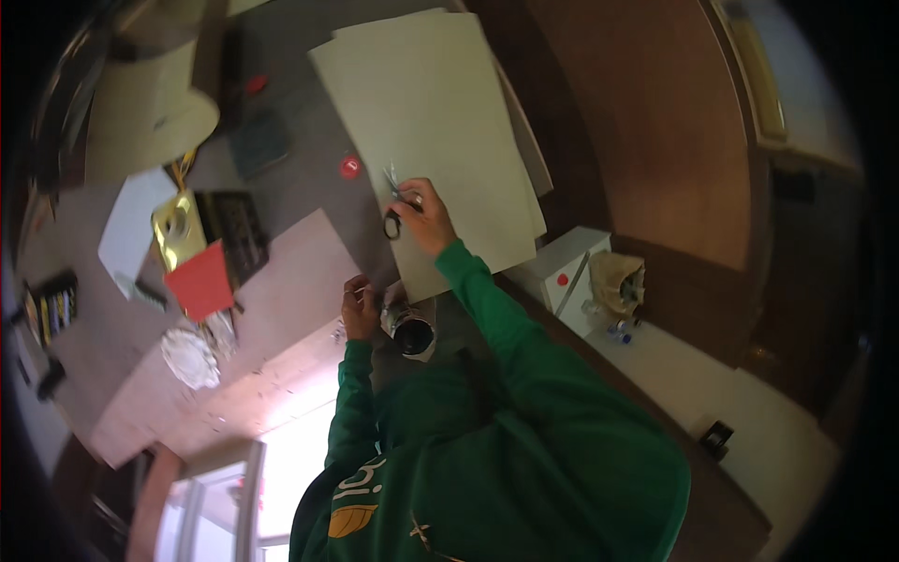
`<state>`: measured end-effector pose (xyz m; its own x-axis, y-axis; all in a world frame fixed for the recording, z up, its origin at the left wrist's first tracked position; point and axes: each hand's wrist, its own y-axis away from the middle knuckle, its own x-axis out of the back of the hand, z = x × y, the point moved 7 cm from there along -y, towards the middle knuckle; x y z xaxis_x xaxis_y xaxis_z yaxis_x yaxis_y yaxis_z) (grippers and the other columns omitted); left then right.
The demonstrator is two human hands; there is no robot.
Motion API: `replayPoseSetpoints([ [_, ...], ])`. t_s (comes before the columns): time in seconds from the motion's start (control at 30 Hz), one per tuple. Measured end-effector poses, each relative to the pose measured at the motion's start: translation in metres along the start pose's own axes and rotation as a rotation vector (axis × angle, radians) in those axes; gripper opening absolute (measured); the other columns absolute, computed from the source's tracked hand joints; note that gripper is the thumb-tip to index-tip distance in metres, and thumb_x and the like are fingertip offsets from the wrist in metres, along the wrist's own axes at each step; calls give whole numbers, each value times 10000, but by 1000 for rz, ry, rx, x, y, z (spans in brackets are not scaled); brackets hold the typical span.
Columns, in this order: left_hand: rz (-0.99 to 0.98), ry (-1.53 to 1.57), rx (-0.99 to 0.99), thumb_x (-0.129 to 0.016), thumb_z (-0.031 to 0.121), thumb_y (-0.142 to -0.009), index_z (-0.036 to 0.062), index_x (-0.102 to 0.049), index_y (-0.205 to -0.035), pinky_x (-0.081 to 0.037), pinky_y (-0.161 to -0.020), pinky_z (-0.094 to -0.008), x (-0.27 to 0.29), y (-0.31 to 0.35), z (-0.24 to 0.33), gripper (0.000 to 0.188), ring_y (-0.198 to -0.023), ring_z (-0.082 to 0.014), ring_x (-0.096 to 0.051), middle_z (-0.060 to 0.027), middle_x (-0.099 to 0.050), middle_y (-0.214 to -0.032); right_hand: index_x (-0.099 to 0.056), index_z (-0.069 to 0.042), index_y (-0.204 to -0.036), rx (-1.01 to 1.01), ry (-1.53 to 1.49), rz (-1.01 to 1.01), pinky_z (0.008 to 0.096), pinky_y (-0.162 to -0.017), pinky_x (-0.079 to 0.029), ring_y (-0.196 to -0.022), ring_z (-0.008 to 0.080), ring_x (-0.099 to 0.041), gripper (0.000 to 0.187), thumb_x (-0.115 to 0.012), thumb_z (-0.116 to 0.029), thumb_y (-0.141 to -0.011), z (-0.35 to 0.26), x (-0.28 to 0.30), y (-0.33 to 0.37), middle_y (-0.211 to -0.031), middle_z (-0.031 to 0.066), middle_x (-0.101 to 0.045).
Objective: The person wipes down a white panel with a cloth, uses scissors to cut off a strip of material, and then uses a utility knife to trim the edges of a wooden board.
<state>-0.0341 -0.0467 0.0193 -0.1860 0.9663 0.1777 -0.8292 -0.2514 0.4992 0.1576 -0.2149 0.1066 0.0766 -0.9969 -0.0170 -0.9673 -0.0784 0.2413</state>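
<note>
A: What does the right hand point(431, 220) have?

B: Scissors point(393, 195). Its fingers are closed on them near the handles; one black loop shows just left of the grip, and the blades point away from the body.

A: And the left hand point(358, 311)?

B: It's nearer the body and farther left, fingers curled in. Whether it pinches anything small, I cannot tell.

A: What is closest to it?

B: A jar point(413, 334), just to its right, with a dark mouth. Left of that hand, a brown sheet point(290, 262) lies on the desk point(304, 112).

A: And around the scissors?

B: They are over the left edge of some pale boards point(449, 112), stacked a little askew, which stretch out ahead of the right hand. A red cap point(349, 168) lies just left of the blades.

A: Farther left of both hands?

B: Past the brown sheet there's a red card point(199, 281) beside a gold box point(178, 234). A crumpled white cloth point(190, 358) is a bit nearer the body. Well ahead of the left hand is another red cap point(256, 84).

A: To the right?

B: Beyond the right forearm runs a white ledge point(749, 412), with a tan bag point(613, 283) near its far end.
</note>
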Motion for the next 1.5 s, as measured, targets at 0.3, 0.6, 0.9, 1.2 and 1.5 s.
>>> replayPoseSetpoints([
  [0.3, -6, -19, 294, -494, 478, -1011, 113, -518, -1229, -453, -774, -315, -91, -49, 10, 426, -972, -142, -560, -15, -598, -1064, -635, -58, -1195, -200, -377, 490, 238, -768, -419, -833, 77, -536, 277, -634, -190, -951, 48, 312, 83, -911, -17, -619],
  [0.6, 234, -123, 328, -467, 501, -1017, 92, -540, -1066, -456, -717, -295, -77, -58, -5, 419, -830, -149, -545, -39, -577, -963, -623, -18, -1162, -367, -450, 774, 249, -755, -454, -786, 89, -532, 274, -548, -234, -1011, 149, 359, 155, -853, 7, -584],
  [0.9, 302, -1007, -463, -428, 374, -1054, -58, -481, -1234, -427, -1022, -460, -159, -124, 140, 471, -1166, -329, -499, -232, -450, -1297, -503, 55, -1271, -551, -570, 828, 332, -955, -477, -993, 222, -642, 387, -382, -251, -1067, 133, 343, 182, -1028, 162, -664],
  [1.2, 78, -963, -893, -402, 422, -1051, 2, -473, -1269, -357, -1088, -459, -331, -191, 182, 479, -1289, -329, -433, -218, -418, -1385, -585, 8, -1203, -731, -397, 741, 326, -926, -478, -1010, 193, -631, 307, -644, -124, -932, 146, 331, 172, -1071, 131, -657],
  [1.5, 87, -949, -852, -432, 436, -1032, 24, -525, -1229, -311, -1107, -445, -325, -198, 175, 465, -1239, -283, -447, -178, -449, -1391, -592, -3, -1174, -826, -593, 702, 347, -927, -472, -997, 199, -619, 336, -687, -109, -869, 164, 285, 170, -1071, 133, -652],
])
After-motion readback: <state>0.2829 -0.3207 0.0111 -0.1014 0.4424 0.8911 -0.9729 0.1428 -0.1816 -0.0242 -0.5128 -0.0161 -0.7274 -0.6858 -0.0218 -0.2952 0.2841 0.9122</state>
